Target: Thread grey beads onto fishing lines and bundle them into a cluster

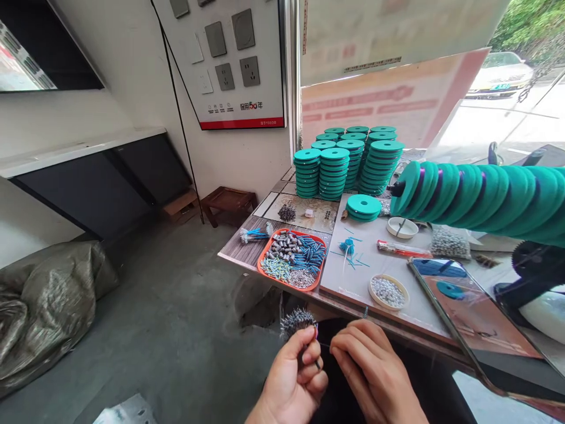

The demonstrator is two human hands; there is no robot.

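Two bare hands sit just beside each other in front of the table (236,247), a narrow gap between them. The left hand (293,371) is clamped on a bristly bundle (296,321), thumb over curled fingers, its spiky head rising above the grip and clear of the tabletop. The right hand (375,359) has its fingers drawn in together; a thin line seems to run from them toward the bundle, but from my remote seat I cannot tell what they pinch. A small coil (366,312) shows just above its knuckles. I judge the bundle light, springy at the tips and stiffer toward its base, likely to snag or shed loose pieces if squeezed. I would take hold low, where the strands gather, and leave the bristles untouched; a fine line could slip, so I would favor a close fingertip pinch. Beyond lie an orange tray (261,266) of sorted small parts, a bowl (389,307) of pale beads and stacked green discs (334,176).
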